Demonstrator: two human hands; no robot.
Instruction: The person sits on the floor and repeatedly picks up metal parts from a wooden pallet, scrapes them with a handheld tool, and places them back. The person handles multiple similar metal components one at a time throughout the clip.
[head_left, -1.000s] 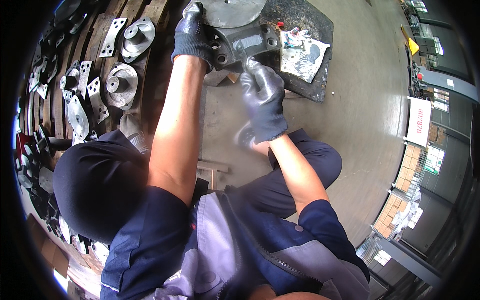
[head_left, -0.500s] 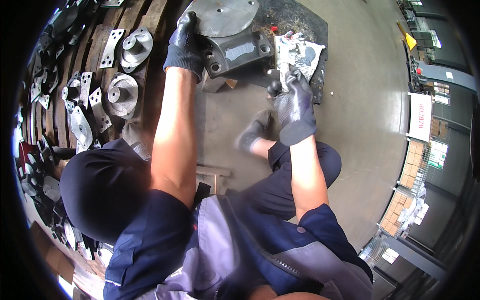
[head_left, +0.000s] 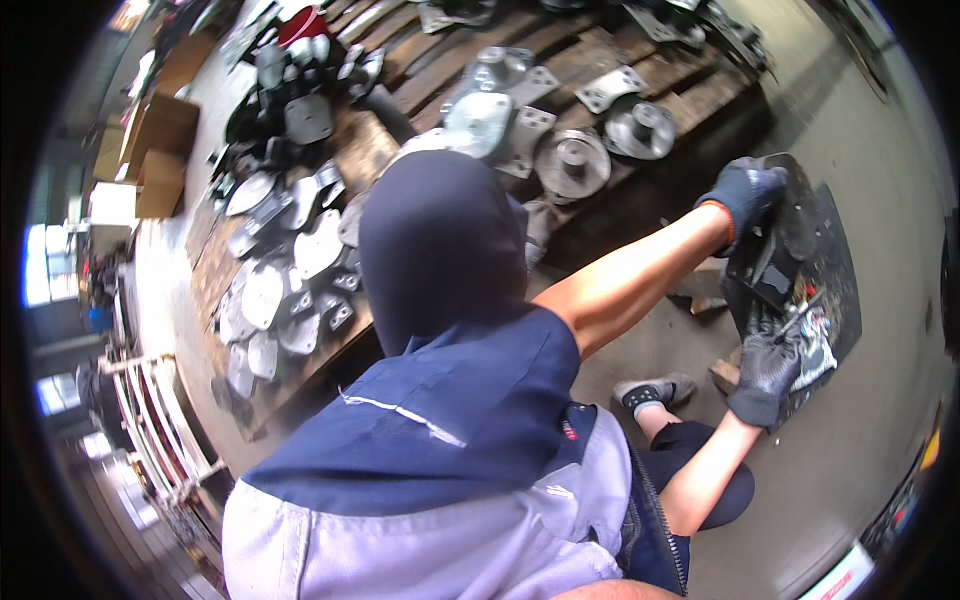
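The left hand [head_left: 745, 195], in a dark work glove with an orange cuff, sits at about two o'clock in the head view and is clenched over the upper edge of a dark metal housing [head_left: 775, 265], a heavy casting with a round flange that lies on a black mat [head_left: 840, 250] on the concrete floor [head_left: 880, 430]. The right hand [head_left: 768, 365], gloved in grey, is at about four o'clock just below the housing, its fingers curled around a thin metal tool [head_left: 800, 318]; what kind of tool it is cannot be told, since it is small and partly hidden. A crumpled printed rag [head_left: 822, 345] lies touching that hand. From ten to one o'clock, a wooden pallet [head_left: 600, 60] carries many silvery flanged castings [head_left: 572, 160]. The person's dark hood [head_left: 440, 240] fills the centre.
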